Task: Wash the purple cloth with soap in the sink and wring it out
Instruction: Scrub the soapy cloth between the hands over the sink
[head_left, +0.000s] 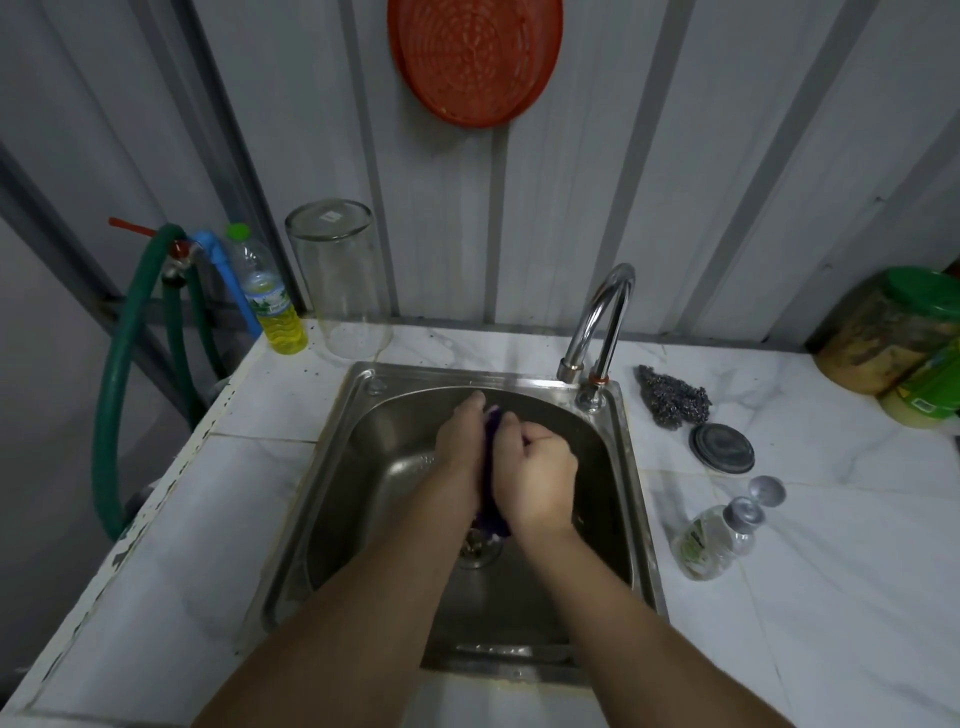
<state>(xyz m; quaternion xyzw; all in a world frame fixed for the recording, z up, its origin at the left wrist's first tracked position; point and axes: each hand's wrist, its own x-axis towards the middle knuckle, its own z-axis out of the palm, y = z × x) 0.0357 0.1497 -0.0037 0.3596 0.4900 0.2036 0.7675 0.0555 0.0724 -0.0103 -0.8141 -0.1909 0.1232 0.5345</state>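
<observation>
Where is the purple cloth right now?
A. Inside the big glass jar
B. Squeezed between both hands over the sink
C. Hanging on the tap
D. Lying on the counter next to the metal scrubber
B: the purple cloth is pressed between the left hand and the right hand, above the sink.

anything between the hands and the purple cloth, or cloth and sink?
Nothing visible. Left hand and right hand both clasp the purple cloth directly, already over the sink basin above the drain.
</observation>
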